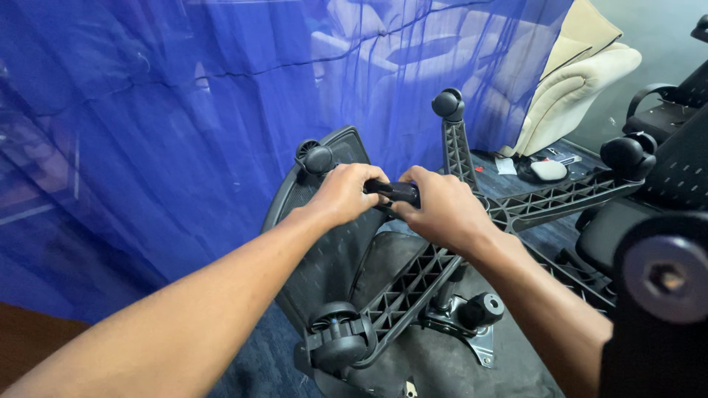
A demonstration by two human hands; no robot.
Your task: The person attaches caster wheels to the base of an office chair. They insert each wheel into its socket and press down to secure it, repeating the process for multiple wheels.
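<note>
Both hands meet over an upturned office chair. The left hand (345, 193) curls its fingers down over a black caster (396, 192), knuckles up, closed tight around its left end. The right hand (441, 210) closes on the same caster from the other side, fingers wrapped over its top and the thumb tucked under, out of view. Only a short dark strip of the caster shows between the two fists. It sits at the tip of one arm of the star base (417, 284), whose ribbed black underside faces up.

Other casters stand on the remaining arms: one near the bottom (338, 340), one behind the left hand (316, 157), one at the top (448, 104) and one at the right (627, 153). The chair's mesh back (324, 250) lies under the left wrist, and the seat (435, 361) lies below the base with a metal bracket (472, 328) on it.

A blue sheet (184, 125) hangs behind. A cream seat (575, 81) leans at the upper right, and a blurred black part (660, 295) fills the right foreground.
</note>
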